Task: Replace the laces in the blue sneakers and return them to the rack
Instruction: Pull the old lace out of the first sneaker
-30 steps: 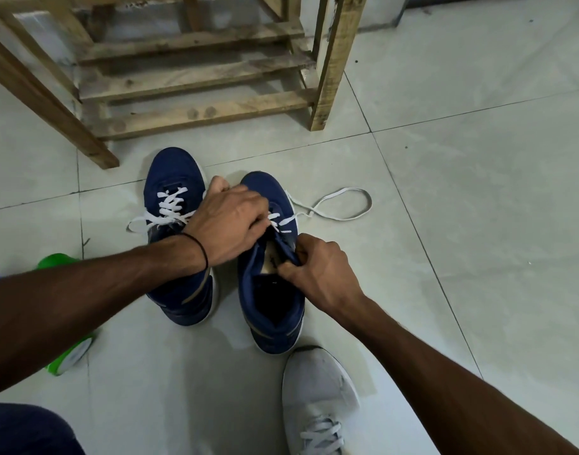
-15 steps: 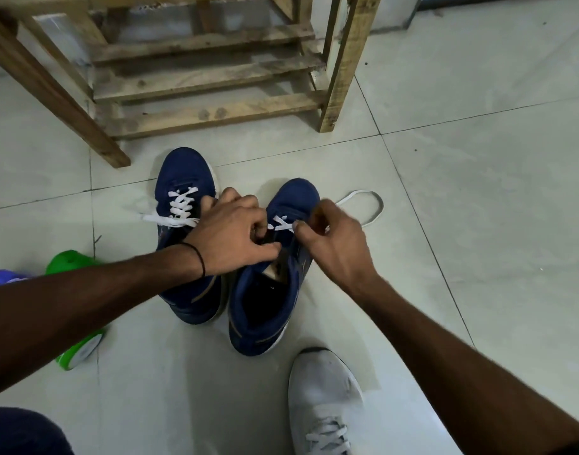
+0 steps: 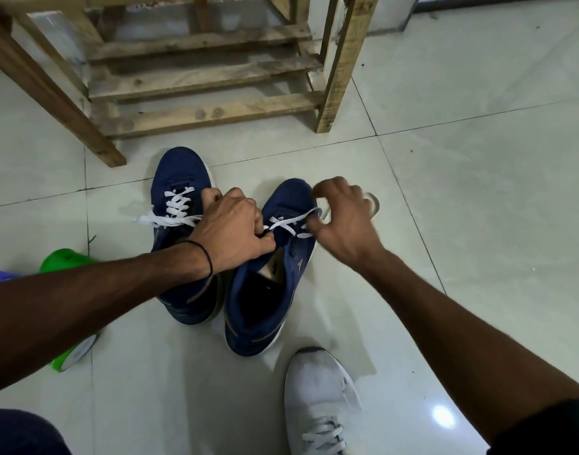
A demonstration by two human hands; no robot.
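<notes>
One blue sneaker [image 3: 283,277], right of the pair on the floor [image 3: 478,192], points its toe at the rack [image 3: 199,77]: left hand [image 3: 232,231] grips its eyelet edge, right hand [image 3: 344,224] pinches the lace [image 3: 289,222] stretched rightwards.

You are looking down at a pale, glossy tiled floor [image 3: 478,224], with thin dark grout lines [image 3: 413,198] crossing it. A rough wooden rack [image 3: 202,77] is standing at the top, its slatted shelves running crosswise and its legs resting on the tiles. A pale wall [image 3: 391,11] is showing behind it. A bright spot of light [image 3: 443,417] is reflecting off the floor at the lower right.
</notes>
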